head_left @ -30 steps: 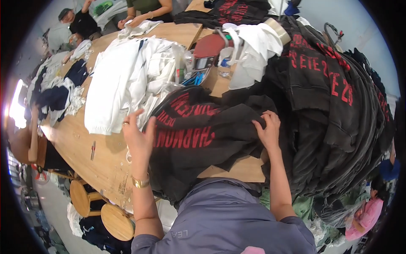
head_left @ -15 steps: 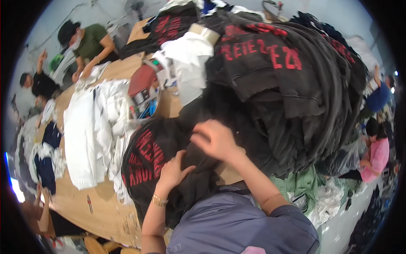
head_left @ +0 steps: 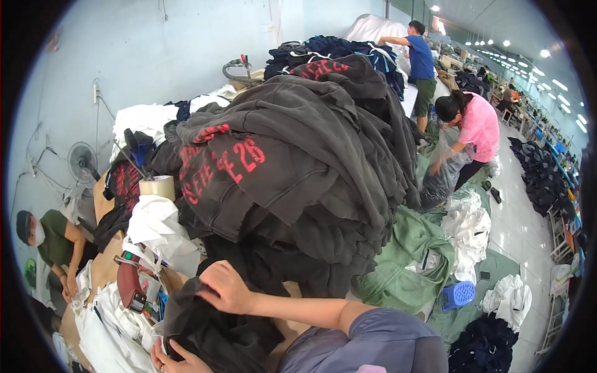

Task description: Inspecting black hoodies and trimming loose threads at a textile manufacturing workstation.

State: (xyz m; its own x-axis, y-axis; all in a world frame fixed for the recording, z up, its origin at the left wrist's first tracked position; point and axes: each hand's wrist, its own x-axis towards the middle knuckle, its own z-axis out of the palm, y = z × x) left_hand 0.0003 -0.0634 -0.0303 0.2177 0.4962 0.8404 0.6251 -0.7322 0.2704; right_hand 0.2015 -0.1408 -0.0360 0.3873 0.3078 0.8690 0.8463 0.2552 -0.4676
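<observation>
A dark grey-black garment (head_left: 227, 336) lies bunched on the table in front of me, at the lower edge of the view. My right hand (head_left: 229, 289) pinches its upper part with curled fingers. Lower down, my left hand (head_left: 180, 359) grips the near-left edge, the cloth passing between thumb and fingers; part of this hand is cut off by the frame. Just beyond rises a tall heap of dark sweatshirts (head_left: 311, 161) with red print.
Left of the garment are white garments (head_left: 112, 336), a dark red tape dispenser (head_left: 129, 283) and a tape roll (head_left: 157, 186). Green cloth (head_left: 404, 261) and a blue plastic stool (head_left: 458, 295) are on the floor at right. Several people work around; one in pink (head_left: 479, 127) handles a plastic bag.
My view has swung up and to the right. The right hand, blurred and raised over the garment before, now grips it. The red print on that garment no longer shows.
</observation>
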